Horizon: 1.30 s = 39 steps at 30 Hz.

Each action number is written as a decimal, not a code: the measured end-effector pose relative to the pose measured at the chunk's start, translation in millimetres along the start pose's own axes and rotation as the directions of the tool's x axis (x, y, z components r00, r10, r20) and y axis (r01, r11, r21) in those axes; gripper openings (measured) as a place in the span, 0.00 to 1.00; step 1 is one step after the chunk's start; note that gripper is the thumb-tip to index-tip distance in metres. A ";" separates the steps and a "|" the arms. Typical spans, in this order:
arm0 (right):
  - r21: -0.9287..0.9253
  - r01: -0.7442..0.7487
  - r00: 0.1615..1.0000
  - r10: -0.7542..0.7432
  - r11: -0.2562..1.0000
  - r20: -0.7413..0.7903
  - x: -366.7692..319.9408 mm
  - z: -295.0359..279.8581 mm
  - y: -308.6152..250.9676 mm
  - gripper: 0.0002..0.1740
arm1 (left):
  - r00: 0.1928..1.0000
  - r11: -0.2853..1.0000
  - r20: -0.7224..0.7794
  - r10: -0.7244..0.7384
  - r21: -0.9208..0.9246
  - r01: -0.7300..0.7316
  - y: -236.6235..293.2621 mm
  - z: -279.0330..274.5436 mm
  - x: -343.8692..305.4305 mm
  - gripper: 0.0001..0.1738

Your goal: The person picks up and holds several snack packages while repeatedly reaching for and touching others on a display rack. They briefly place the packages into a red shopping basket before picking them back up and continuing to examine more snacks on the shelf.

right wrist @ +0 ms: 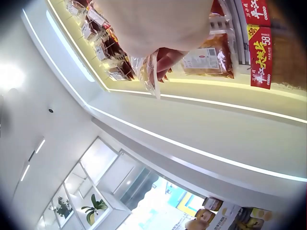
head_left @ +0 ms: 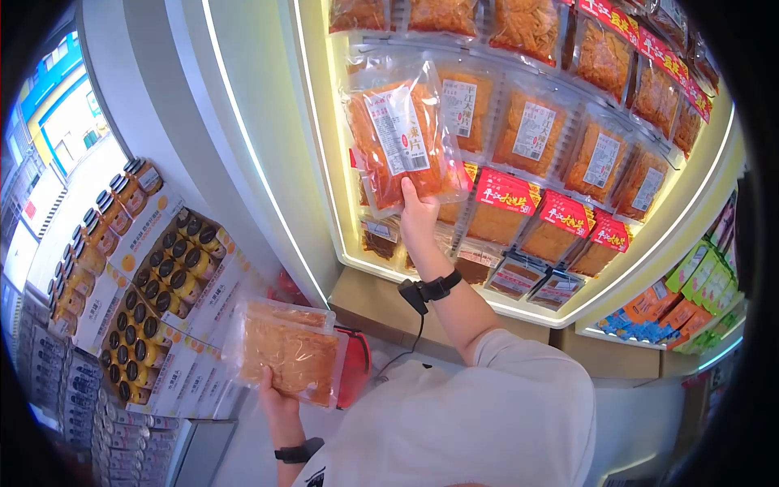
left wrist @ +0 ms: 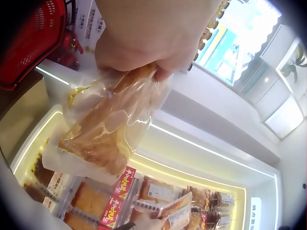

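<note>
My left hand [head_left: 280, 403] grips clear plastic packs [head_left: 292, 345] of flat orange-brown snack sheets, held low in front of my body. They appear stacked, one behind another. In the left wrist view, the fingers of that hand curl over the top of the clear packaging [left wrist: 108, 129]. Up at the lit shelf, my right hand [head_left: 419, 217] pinches the lower edge of a snack pack [head_left: 398, 134] with a white printed label facing me. Its thumb lies on the front, and the other fingers are hidden behind. Similar labelled packs [head_left: 531, 134] hang just beside it.
Red price cards [head_left: 507, 195] front the lower row of the wall rack. A red basket [head_left: 355, 369] stands behind the left-hand packs. To the left are cartons of jars [head_left: 174, 268] with dark lids. Green and orange packets [head_left: 686, 292] fill a shelf at right.
</note>
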State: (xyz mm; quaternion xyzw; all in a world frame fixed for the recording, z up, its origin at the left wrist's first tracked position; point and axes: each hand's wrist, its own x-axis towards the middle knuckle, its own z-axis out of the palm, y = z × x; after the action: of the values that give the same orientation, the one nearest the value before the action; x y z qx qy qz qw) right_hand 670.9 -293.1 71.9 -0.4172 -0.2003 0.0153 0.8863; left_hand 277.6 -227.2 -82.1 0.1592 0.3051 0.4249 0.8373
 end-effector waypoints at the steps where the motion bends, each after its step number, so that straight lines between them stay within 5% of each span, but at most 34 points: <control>1: 0.002 -0.075 0.997 0.075 0.997 0.029 9.6 12.0 7.8 0.13 | 0.999 1.000 0.017 0.029 -0.005 -0.029 -0.3 -9.6 6.6 0.26; 7: 0.156 0.016 1.000 -0.016 0.988 -0.001 60.2 74.8 60.4 0.12 | 0.983 0.984 -0.051 0.178 0.023 -0.177 15.0 21.4 -1.0 0.26; 17: 0.116 0.086 0.990 -0.072 0.990 -0.119 83.5 97.2 97.7 0.13 | 0.971 0.969 -0.056 0.232 0.094 -0.227 23.8 32.9 31.0 0.27; 19: 0.266 0.025 0.992 0.008 0.964 -0.125 74.3 101.7 81.8 0.16 | 0.978 0.974 -0.011 0.210 0.092 -0.208 26.1 39.7 33.5 0.27; 26: 0.218 0.030 0.992 -0.003 0.975 -0.125 74.4 98.5 88.8 0.17 | 0.974 0.972 -0.043 0.221 0.094 -0.217 28.7 40.3 45.8 0.26; 28: 0.084 0.097 0.983 -0.082 0.992 -0.164 75.8 96.0 88.9 0.17 | 0.972 0.969 -0.042 0.230 0.103 -0.225 28.4 35.4 48.9 0.26; 34: 0.232 0.093 0.993 -0.072 0.968 -0.095 70.1 97.4 89.7 0.17 | 0.969 0.972 -0.094 0.228 0.083 -0.220 27.6 31.5 45.9 0.25; 39: 0.141 0.084 0.989 -0.065 0.986 -0.135 75.6 89.8 99.6 0.14 | 0.966 0.969 -0.084 0.244 0.067 -0.238 27.6 34.2 37.5 0.25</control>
State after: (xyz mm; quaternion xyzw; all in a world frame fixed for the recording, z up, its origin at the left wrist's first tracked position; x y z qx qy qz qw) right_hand 721.2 -147.7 74.8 -0.3435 -0.1562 -0.0305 0.9256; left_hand 299.7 -180.8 -55.6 0.1988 0.3334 0.5217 0.7597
